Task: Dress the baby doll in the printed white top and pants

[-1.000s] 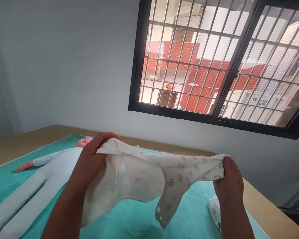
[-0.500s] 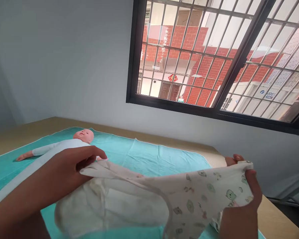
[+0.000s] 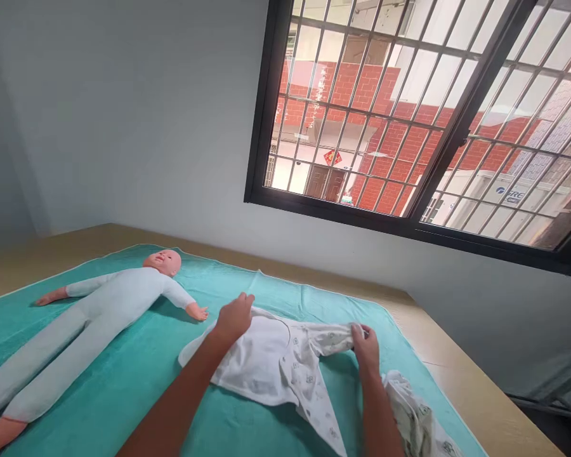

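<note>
A white baby shirt [image 3: 259, 362] with small animal prints lies spread on the teal towel [image 3: 261, 428], its plain inner side partly showing. My left hand [image 3: 236, 317] is closed on the shirt's upper left edge; the fingertips are partly hidden. With my right hand [image 3: 365, 348] I pinch the cuff of the sleeve stretched out to the right. The other front panel hangs down toward me in a point. Left of the shirt, a baby doll [image 3: 117, 292] in a white body lies on its back, its near hand close to my left hand.
Beside my right forearm lies a bunched printed garment [image 3: 419, 416]. The towel covers most of a wooden table [image 3: 457, 362], whose right edge slopes toward me. A grey wall [image 3: 124, 127] and a barred window [image 3: 361, 114] stand behind it.
The shirt has gone from being held up close to the camera, stretched between both hands, down onto the towel. Both hands moved down and away with it, keeping their grip.
</note>
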`<state>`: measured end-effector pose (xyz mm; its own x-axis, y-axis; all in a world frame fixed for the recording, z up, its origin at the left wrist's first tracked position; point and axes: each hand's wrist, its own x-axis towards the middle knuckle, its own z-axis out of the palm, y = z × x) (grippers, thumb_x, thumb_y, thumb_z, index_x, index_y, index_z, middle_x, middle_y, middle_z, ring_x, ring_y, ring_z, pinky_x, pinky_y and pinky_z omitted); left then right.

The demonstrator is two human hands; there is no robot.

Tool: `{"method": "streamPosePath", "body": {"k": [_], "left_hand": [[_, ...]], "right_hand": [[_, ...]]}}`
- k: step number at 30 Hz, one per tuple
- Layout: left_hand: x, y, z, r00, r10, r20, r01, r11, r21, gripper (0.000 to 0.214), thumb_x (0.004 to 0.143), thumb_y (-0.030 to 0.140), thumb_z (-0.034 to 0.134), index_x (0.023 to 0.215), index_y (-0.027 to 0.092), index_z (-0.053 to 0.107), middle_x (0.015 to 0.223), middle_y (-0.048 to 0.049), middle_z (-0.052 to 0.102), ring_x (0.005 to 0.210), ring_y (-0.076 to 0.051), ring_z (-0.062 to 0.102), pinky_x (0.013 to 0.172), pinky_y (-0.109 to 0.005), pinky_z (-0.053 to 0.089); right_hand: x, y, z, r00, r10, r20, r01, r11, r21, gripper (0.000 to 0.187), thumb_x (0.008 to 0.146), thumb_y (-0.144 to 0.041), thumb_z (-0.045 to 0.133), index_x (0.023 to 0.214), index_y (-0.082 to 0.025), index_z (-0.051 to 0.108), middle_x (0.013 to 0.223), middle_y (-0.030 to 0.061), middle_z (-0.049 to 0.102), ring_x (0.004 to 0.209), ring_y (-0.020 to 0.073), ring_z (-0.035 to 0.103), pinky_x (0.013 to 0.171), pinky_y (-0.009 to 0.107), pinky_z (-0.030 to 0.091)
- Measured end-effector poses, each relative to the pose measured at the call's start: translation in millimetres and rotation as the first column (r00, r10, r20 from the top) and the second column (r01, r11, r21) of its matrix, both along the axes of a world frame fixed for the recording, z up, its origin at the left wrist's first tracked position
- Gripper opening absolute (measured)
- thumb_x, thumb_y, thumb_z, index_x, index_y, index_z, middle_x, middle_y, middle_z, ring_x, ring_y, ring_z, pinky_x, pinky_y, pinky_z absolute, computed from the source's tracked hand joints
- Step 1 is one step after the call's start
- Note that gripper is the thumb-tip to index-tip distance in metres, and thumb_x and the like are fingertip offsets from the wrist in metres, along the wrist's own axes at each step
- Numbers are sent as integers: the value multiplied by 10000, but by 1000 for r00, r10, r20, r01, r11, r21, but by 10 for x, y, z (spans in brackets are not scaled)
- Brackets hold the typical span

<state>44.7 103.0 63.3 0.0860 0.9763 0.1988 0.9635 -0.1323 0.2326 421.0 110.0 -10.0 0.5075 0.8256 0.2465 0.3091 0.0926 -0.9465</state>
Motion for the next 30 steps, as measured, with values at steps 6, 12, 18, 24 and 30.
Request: {"method": "streamPosePath", "body": {"k": [6, 12, 18, 24, 30], "left_hand": [[588, -171, -402, 967, -255, 17, 256, 965, -63, 203, 909, 216, 456, 1011, 221, 633, 1062, -72, 658, 1038, -235, 606, 865, -345, 455], [958, -570, -561, 929, -365, 61, 367, 930, -19, 215, 920, 381, 516, 928, 202, 633, 991, -65, 661, 973, -253, 592, 845, -389, 455], [762, -802, -684, 826, -520, 220, 510, 854, 102, 229, 896, 264, 581, 1119, 215, 572, 1212, -64, 621, 1140, -240, 541, 966, -401, 443], [261, -1136, -701, 695, -697, 178, 690, 716, 108, 364, 788, 349, 726, 1083, 242, 544, 1303, -41, 563, 1214, -260, 477, 1064, -434, 359], [253, -1118, -833, 835, -547, 58, 533, 831, 157, 155, 867, 191, 614, 1007, 225, 557, 1041, -31, 614, 947, -223, 544, 801, -362, 415]], "right_hand": [[135, 166, -397, 988, -150, 45, 152, 987, -49, 525, 648, -511, 575, 1040, -163, 606, 937, 69, 670, 839, 250, 628, 732, 327, 484], [295, 238, -510, 967, -232, 103, 235, 972, -23, 541, 680, -538, 576, 1051, -147, 622, 952, 80, 672, 830, 239, 613, 727, 316, 474], [382, 178, -526, 922, -350, 167, 346, 937, 56, 423, 768, -488, 490, 1001, -158, 617, 960, 108, 675, 856, 250, 604, 769, 340, 463], [152, 152, -351, 889, -295, 351, 255, 954, 156, 382, 806, -374, 447, 1055, -127, 600, 1162, 205, 595, 1115, 326, 518, 986, 459, 349], [-589, 201, -253, 849, 170, 500, -197, 980, 1, 333, 873, -455, 438, 881, -203, 655, 901, 79, 682, 790, 215, 612, 777, 324, 473]]}}
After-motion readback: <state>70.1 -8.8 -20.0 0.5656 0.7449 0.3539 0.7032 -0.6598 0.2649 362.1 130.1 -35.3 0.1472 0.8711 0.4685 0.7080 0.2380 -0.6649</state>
